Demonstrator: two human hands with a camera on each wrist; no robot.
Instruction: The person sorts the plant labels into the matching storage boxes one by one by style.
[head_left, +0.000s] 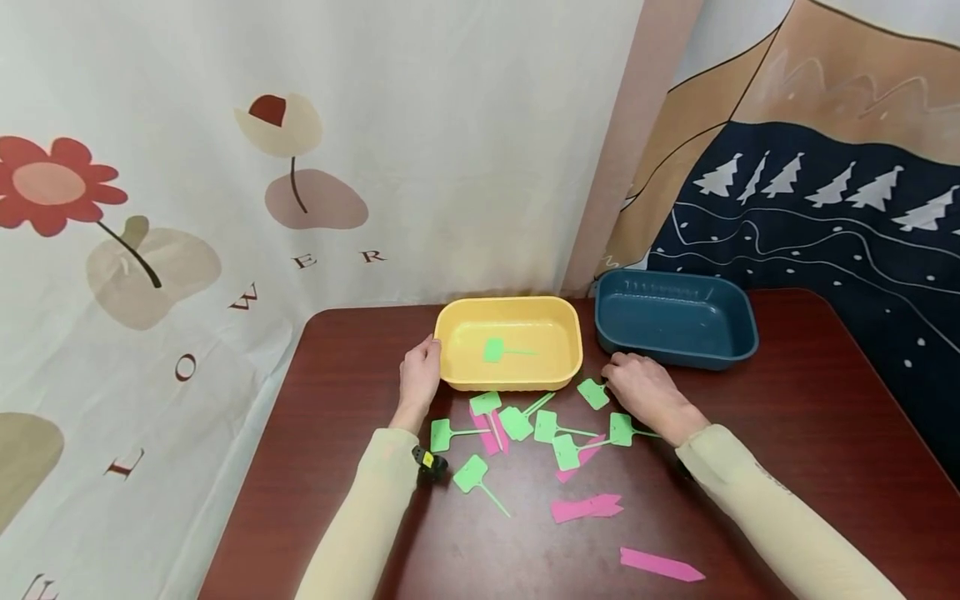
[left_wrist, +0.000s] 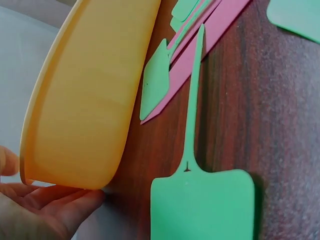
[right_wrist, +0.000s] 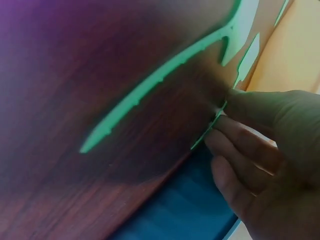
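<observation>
My left hand (head_left: 420, 375) grips the left end of a yellow plastic tub (head_left: 510, 387), its thumb at the rim and fingers along the outer wall. One green plant label (head_left: 493, 350) lies inside this tub. My right hand (head_left: 643, 387) is low over the table, in front of the blue tub. Between thumb and fingers it pinches the thin stem of a green plant label (right_wrist: 247, 60), whose square head (head_left: 593, 394) points toward the yellow tub. A green label (left_wrist: 202, 205) lies close to my left hand in the left wrist view.
Several green T-shaped labels (head_left: 471, 473) lie scattered before the yellow tub, some overlapping pink pointed labels (head_left: 585, 508). A single pink label (head_left: 662, 564) lies nearer the front. The blue tub (head_left: 675, 354) stands at the back right of the brown table (head_left: 345, 367), near a curtain (head_left: 450, 167).
</observation>
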